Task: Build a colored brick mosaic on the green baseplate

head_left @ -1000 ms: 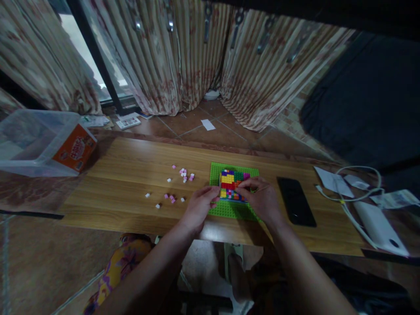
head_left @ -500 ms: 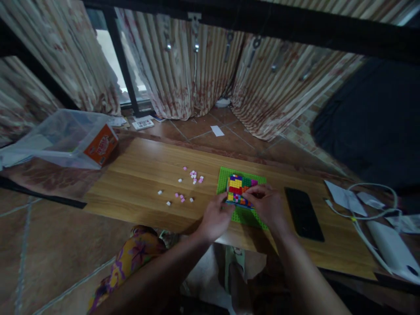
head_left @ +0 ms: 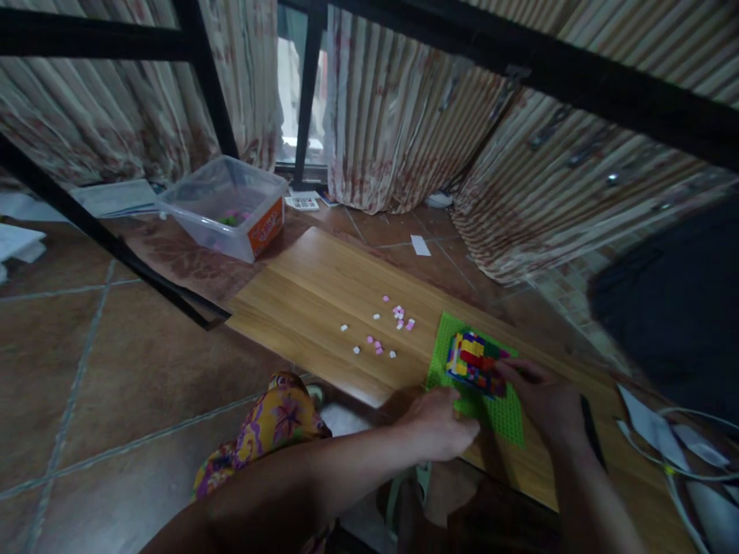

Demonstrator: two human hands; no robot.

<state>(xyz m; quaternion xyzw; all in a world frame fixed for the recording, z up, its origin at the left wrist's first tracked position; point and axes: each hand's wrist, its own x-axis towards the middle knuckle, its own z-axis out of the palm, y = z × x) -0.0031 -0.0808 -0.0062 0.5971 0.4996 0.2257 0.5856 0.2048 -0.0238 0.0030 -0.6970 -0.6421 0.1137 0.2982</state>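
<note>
A block of multicoloured toy bricks (head_left: 470, 358), with yellow and red on top, sits on a green baseplate (head_left: 442, 335) on the wooden table. At its right end is my right hand (head_left: 540, 396), thumb and fingers drawn together against the bricks; the fingertips are partly hidden. My left hand (head_left: 444, 423) hovers by the baseplate's front left edge, apart from the brick block. Its fingers are curled in, and whatever they may hold is hidden. Left of the baseplate lie several loose pink and white bricks (head_left: 378, 348).
A clear plastic box (head_left: 219, 223) with an orange label stands beyond the table's left end, some coloured pieces inside. My right hand partly covers a dark phone (head_left: 593, 431). White cables (head_left: 670, 469) and papers (head_left: 650, 423) lie at the right. Dark metal bars cross the upper view.
The view has swung left, so the table sits further right and tilted. My left hand has come away from the brick block towards the front edge; my right hand stays at the block.
</note>
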